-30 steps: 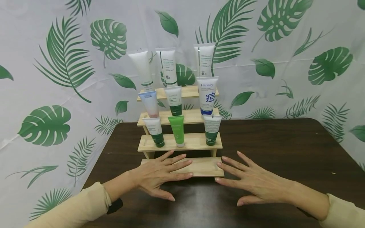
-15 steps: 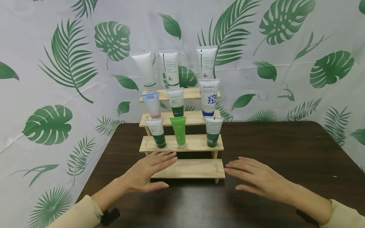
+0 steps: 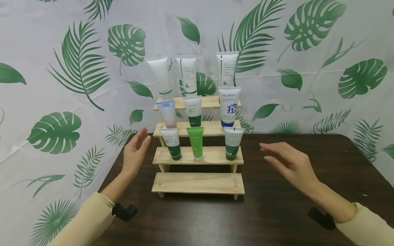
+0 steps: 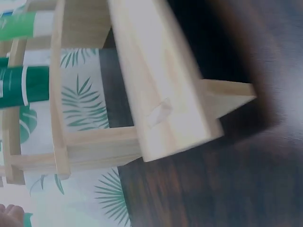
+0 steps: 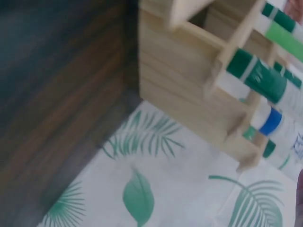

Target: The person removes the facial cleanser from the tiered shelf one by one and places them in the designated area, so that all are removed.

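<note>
A stepped wooden display rack (image 3: 198, 183) stands on the table, with squeeze tubes in rows of three on its upper shelves. My left hand (image 3: 133, 155) is raised beside the rack's left end, fingers loosely bent, holding nothing. Off the right end hovers my right hand (image 3: 292, 165), thumb apart from the fingers, also holding nothing. Nearest the left hand is a white and dark green tube (image 3: 171, 143); a similar tube (image 3: 233, 143) stands on the right. Between them is a bright green tube (image 3: 196, 143). Left fingertips (image 4: 10, 215) peek into a corner of the left wrist view.
A dark brown wooden table (image 3: 209, 218) carries the rack near its back edge. Close behind hangs a white cloth (image 3: 197, 27) printed with green leaves. A white tube with blue lettering (image 3: 229, 106) and a pale blue-pink tube (image 3: 167, 114) stand on the middle shelf.
Both hands have drawn apart from in front of the lowest shelf to the rack's two sides and risen. Their spread fingers have come together. The tubes keep their places.
</note>
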The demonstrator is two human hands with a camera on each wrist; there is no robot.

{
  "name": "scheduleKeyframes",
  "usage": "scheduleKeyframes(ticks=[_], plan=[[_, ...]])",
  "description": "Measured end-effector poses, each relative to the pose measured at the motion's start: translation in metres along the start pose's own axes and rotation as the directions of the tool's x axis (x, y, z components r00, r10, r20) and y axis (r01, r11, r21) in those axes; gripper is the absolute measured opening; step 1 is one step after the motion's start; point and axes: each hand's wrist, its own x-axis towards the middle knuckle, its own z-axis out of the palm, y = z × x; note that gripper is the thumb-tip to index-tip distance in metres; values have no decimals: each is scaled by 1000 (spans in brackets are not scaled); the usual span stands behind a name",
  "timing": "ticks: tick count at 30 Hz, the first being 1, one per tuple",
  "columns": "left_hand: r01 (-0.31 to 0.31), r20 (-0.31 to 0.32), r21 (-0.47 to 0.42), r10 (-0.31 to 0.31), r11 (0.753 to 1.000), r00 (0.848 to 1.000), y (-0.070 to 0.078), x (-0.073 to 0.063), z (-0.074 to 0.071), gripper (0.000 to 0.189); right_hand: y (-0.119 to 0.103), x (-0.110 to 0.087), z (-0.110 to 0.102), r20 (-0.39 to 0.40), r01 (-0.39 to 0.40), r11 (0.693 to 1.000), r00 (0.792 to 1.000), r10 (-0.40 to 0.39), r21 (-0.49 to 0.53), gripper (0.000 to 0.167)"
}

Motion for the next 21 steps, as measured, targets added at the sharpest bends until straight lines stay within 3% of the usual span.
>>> scheduleKeyframes(ticks=[2, 4, 11, 15, 21], plan=[[91, -6, -40, -91, 995, 996, -2, 11, 2, 52, 7, 5, -2, -31, -82, 996, 996, 82, -15, 33], [134, -8, -79, -135, 988, 991, -3, 20, 6, 54, 12, 11, -4, -58, -157, 987, 986, 155, -26, 25], [127, -11, -103, -129, 986, 992, -8, 38, 16, 54, 30, 60, -4, -137, -375, 925, 914, 381, 69, 27], [139, -7, -116, -141, 983, 990, -10, 42, 18, 54, 43, 89, -1, -158, -436, 888, 876, 456, 144, 27], [162, 3, -127, -163, 979, 987, -15, 43, 20, 54, 59, 117, 4, -167, -502, 826, 819, 550, 257, 29]])
